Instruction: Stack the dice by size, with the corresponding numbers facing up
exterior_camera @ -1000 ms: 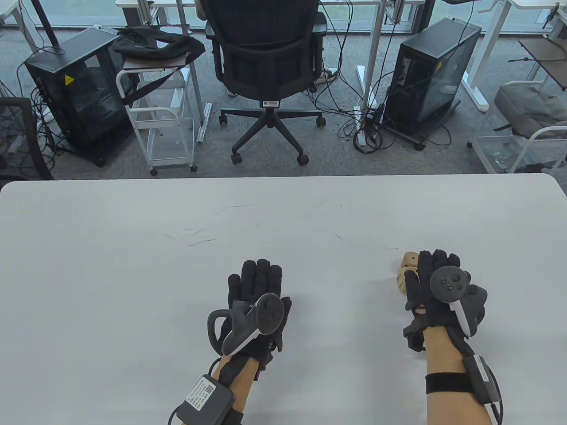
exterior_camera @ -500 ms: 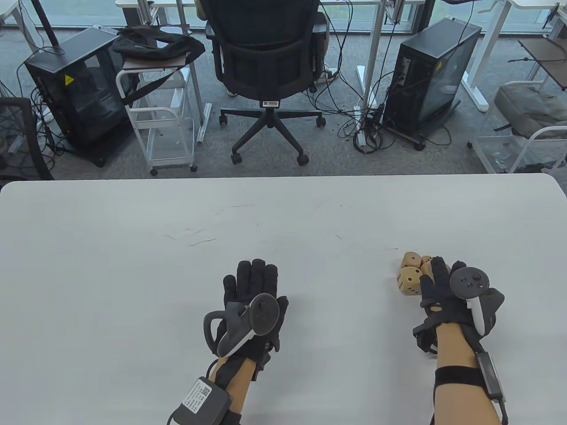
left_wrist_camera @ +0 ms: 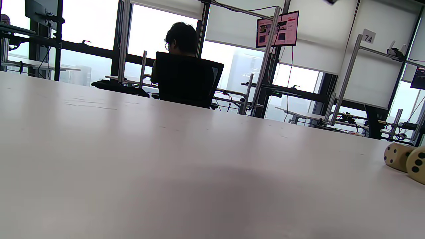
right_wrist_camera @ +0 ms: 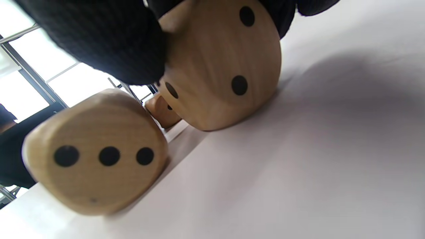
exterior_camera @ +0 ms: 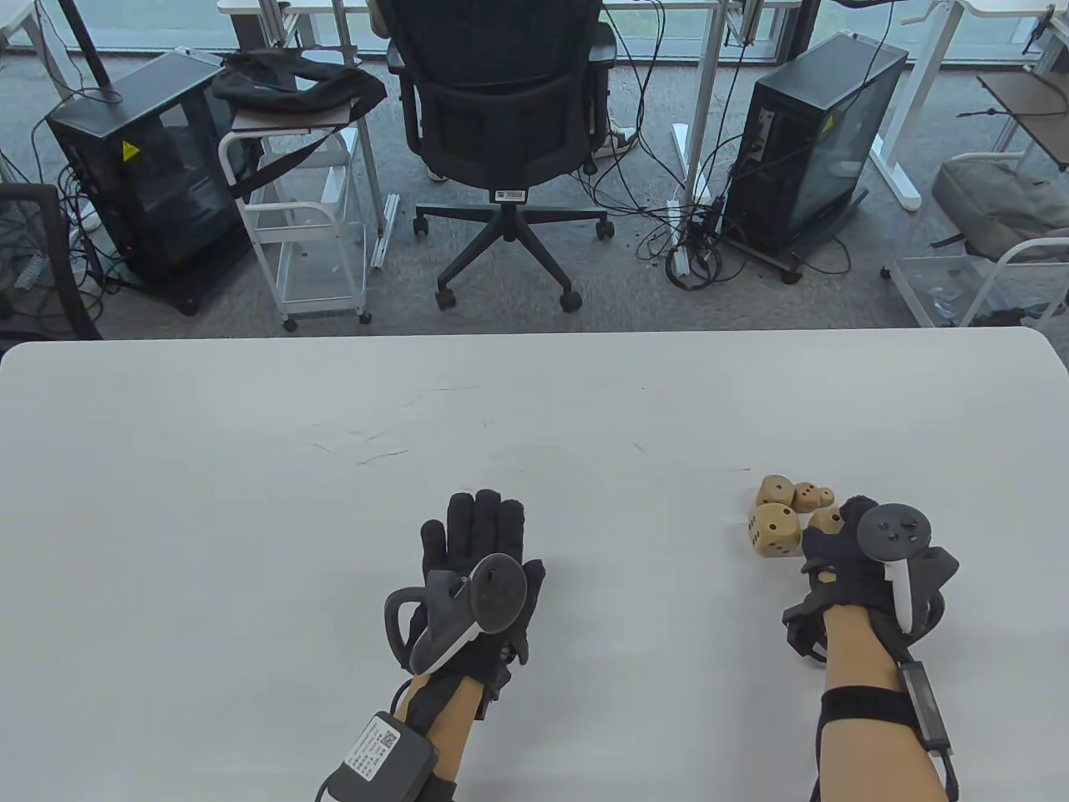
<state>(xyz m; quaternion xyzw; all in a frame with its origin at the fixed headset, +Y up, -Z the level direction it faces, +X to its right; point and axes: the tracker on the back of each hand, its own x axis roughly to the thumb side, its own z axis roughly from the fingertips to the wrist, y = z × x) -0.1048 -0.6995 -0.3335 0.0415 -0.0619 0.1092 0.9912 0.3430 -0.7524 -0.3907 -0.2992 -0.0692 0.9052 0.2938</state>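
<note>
Several wooden dice with black dots lie in a cluster on the white table (exterior_camera: 250, 468) at the near right. The largest die (exterior_camera: 775, 530) is at the front left of it, a medium die (exterior_camera: 776, 489) behind it, and two smaller dice (exterior_camera: 807, 497) to the right. My right hand (exterior_camera: 842, 525) curls its fingers (right_wrist_camera: 99, 39) over a mid-sized die (exterior_camera: 823, 521) that rests on the table. The right wrist view shows that die (right_wrist_camera: 222, 66) under the glove, beside the largest die (right_wrist_camera: 96, 152). My left hand (exterior_camera: 480, 535) lies flat and empty near the table's middle.
Two of the dice (left_wrist_camera: 396, 156) show at the right edge of the left wrist view. Beyond the table's far edge stand an office chair (exterior_camera: 501, 109), two computer towers (exterior_camera: 806, 142) and a white cart (exterior_camera: 309, 234).
My right hand has drawn back toward me and to the right, uncovering the dice, and its fingers have curled over one die. My left hand shifted slightly left and then stayed flat.
</note>
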